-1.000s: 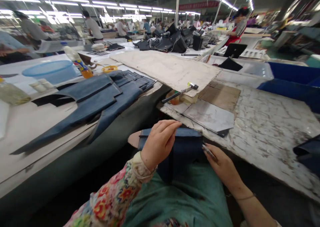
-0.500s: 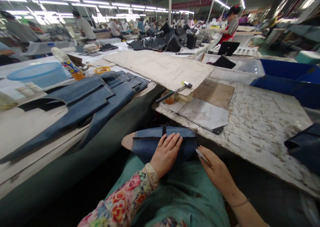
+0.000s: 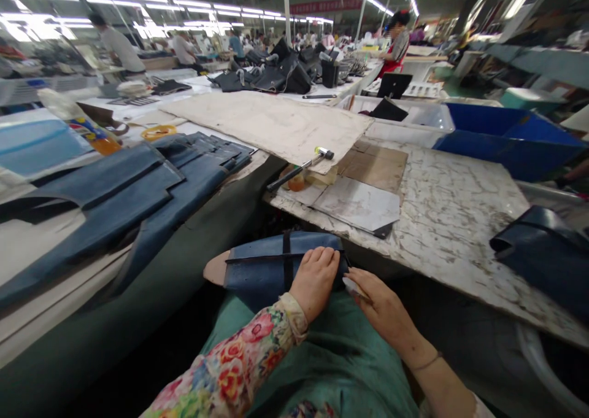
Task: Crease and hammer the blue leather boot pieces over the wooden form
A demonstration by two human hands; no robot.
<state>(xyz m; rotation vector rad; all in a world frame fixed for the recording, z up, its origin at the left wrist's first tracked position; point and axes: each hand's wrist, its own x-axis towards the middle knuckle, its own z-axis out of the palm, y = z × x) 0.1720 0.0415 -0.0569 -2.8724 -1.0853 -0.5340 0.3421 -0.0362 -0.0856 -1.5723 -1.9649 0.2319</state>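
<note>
A dark blue leather piece, with a black strap across it and a dark seam along it, rests over my green-covered lap. From its left end sticks out a rounded pinkish-beige form. My left hand is closed over the leather near its right end, fingers together and bent at the seam. Close beside that end, my right hand pinches a small pale flat tool, whose exact kind I cannot make out. Its fingertips are at the leather's right edge.
Stacked blue leather pieces lie on the left table. A hammer rests by the corner of a beige board. At right are a stained worktable, another blue leather piece and a blue bin. Several people work farther off.
My view has turned slightly right, so the surroundings appear farther left. My left hand has moved along the leather toward its right end, its fingers more bent. My right hand still holds the tool.
</note>
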